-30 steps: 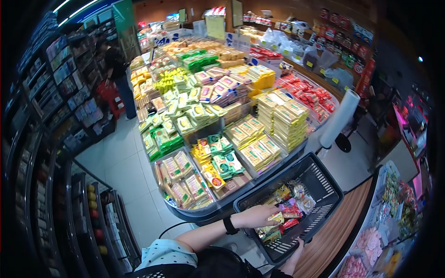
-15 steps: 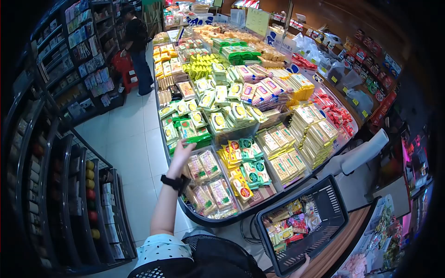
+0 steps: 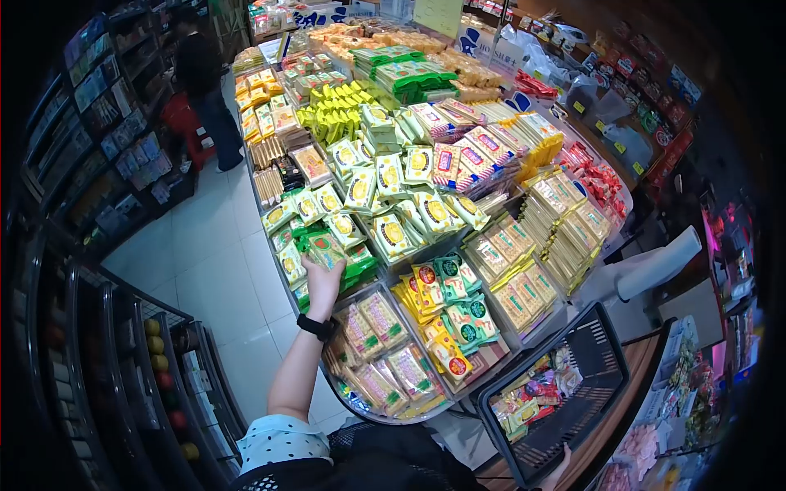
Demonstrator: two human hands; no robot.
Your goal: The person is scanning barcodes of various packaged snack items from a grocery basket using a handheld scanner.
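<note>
My left hand (image 3: 322, 282), with a dark band on its wrist, reaches over the left part of the display and closes on a green snack packet (image 3: 327, 249). White-and-yellow packets (image 3: 359, 187) lie in a heap just beyond it. Nearer me are clear packs with pink print (image 3: 382, 319) and yellow and teal packets (image 3: 468, 321). At the lower right, my right hand (image 3: 559, 470) is at the near rim of a black basket (image 3: 608, 393), its fingers partly hidden. Assorted small wrapped snacks (image 3: 528, 401) lie inside the basket.
A person (image 3: 199, 78) in dark clothes stands at the upper left near a red stool (image 3: 185, 123). Dark shelves (image 3: 106, 360) run along the left side. A white cylindrical object (image 3: 661, 260) juts out right of the display. Tiled floor (image 3: 215, 266) shows between shelves and display.
My left hand has moved forward onto the green packet and its fingers have closed around it. The view has shifted, and the basket appears slightly farther right.
</note>
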